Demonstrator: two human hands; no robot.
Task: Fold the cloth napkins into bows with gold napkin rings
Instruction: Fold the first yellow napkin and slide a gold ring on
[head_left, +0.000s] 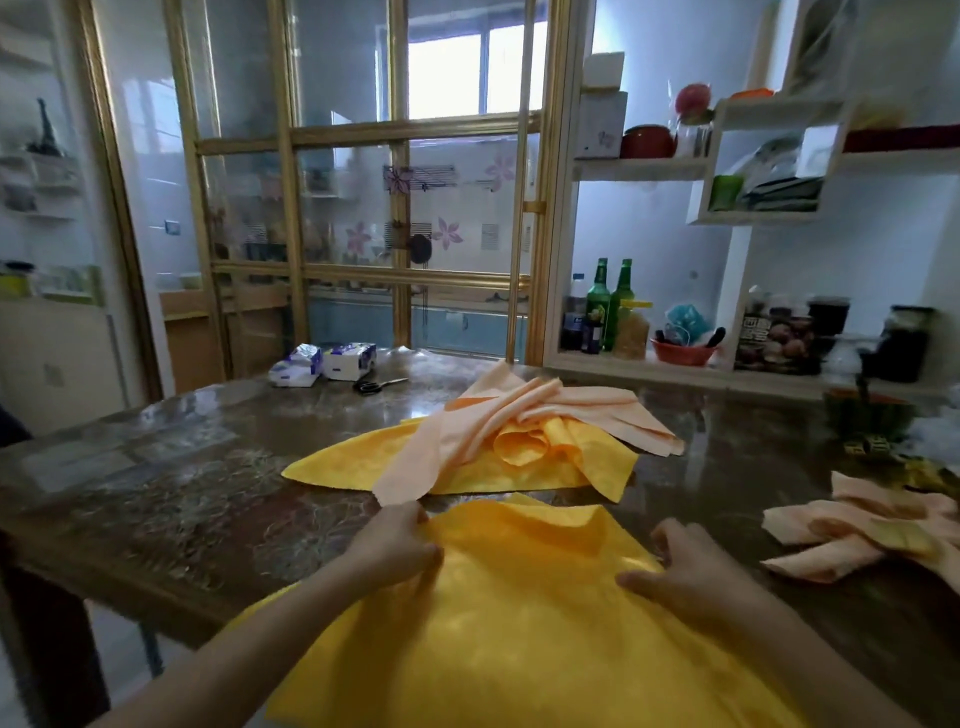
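A yellow cloth napkin (524, 623) lies spread over the near edge of the dark marbled table (182, 499). My left hand (395, 545) grips its left edge with curled fingers. On the napkin's right side rests my right hand (691, 571), fingers bent over the cloth edge. Behind it lies a pile of more napkins, yellow ones (478, 467) under peach ones (530, 410). At the right edge sit folded peach and yellow napkins (872, 535). No gold ring is plainly visible.
Scissors (376, 385) and two tissue packs (327, 362) lie at the table's far side. A dark green object (867, 415) stands at the right. Shelves with bottles (608, 306) and jars line the wall behind; a gold-framed glass partition stands beyond the table.
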